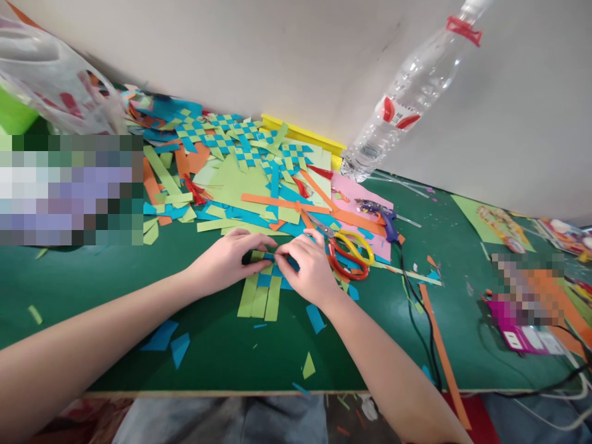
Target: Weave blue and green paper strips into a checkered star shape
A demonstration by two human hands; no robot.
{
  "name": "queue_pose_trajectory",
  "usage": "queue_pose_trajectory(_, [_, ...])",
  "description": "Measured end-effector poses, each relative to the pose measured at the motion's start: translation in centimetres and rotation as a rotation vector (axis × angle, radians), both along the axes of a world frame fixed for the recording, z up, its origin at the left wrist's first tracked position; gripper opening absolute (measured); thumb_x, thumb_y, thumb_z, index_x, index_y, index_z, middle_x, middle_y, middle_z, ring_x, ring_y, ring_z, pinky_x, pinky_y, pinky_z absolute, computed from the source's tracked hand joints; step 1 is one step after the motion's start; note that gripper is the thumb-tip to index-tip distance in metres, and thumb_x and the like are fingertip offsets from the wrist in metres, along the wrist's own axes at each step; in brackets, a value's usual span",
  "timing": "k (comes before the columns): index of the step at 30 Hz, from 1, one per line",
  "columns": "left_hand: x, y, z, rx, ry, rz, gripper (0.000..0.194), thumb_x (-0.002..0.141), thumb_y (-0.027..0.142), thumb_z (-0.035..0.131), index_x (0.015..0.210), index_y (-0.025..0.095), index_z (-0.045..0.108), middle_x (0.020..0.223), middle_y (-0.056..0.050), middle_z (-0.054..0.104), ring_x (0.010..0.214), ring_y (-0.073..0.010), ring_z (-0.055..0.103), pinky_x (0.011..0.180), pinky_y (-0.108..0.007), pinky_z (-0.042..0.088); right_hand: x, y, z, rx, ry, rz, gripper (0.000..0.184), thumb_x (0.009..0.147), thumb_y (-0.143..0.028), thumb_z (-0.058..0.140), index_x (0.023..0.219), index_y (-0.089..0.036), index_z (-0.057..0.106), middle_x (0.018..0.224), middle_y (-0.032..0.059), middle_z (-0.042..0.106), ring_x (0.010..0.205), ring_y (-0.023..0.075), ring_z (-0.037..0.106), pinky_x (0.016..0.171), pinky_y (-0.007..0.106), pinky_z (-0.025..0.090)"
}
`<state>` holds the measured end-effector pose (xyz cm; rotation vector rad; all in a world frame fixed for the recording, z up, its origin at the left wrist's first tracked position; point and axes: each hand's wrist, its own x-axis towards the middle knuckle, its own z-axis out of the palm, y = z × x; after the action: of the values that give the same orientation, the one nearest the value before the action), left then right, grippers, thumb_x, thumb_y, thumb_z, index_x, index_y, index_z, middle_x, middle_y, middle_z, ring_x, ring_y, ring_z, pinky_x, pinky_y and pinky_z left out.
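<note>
A half-woven piece of green and blue paper strips (259, 299) lies on the green table (208, 357), its loose green ends pointing toward me. My left hand (234, 259) is at its upper left, thumb and fingers pinching the weave. From the other side my right hand (303, 262) pinches the same piece near a blue strip, close to the left fingertips. The fingers partly hide the weave's upper edge. Just beyond my right hand rest scissors (337, 237) with red and yellow handles.
Behind my hands lie woven blue-green pieces (208, 132), loose strips and red tassels (198, 191). A blue glue gun (391, 228) with a black cord (423, 302) sits to the right. A plastic bottle (400, 92) stands by the wall. Paper scraps (180, 350) lie near the front edge.
</note>
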<state>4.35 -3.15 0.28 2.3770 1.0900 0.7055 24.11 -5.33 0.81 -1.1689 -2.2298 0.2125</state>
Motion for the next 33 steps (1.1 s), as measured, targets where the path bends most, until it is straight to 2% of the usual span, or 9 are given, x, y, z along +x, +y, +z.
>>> queue_pose_trajectory(17, [-0.09,0.12,-0.21,-0.028,0.038,-0.029,0.026,0.081,0.033,0.061,0.106,0.025,0.057,0.093,-0.001,0.069,0.095,-0.0195,0.06,0.085,-0.036,0.046,0.01,-0.01,-0.08,-0.004,-0.041,-0.002,0.016,0.091,-0.023,0.045,0.08,-0.023,0.057,0.078,-0.0027,0.067,0.079,0.013,0.058,0.1,0.038,0.027])
queue_pose_trajectory(24, [0.02,0.14,0.37,0.009,0.029,-0.059,0.017,0.087,0.029,0.051,0.102,0.023,0.057,0.091,-0.001,0.069,0.09,-0.0179,0.062,0.084,-0.033,0.046,0.03,0.06,0.08,0.0,-0.058,0.005,0.016,0.091,-0.024,0.045,0.08,-0.023,0.057,0.077,-0.0028,0.067,0.078,0.0124,0.058,0.099,0.037,0.027])
queue_pose_trajectory(33, [0.01,0.13,0.37,0.046,0.017,-0.058,0.015,0.088,0.028,0.049,0.099,0.022,0.057,0.088,-0.001,0.069,0.086,-0.0175,0.062,0.082,-0.034,0.046,0.09,0.04,0.02,-0.01,-0.026,0.011,0.018,0.092,-0.025,0.044,0.08,-0.022,0.057,0.076,-0.0019,0.067,0.078,0.0134,0.057,0.099,0.039,0.028])
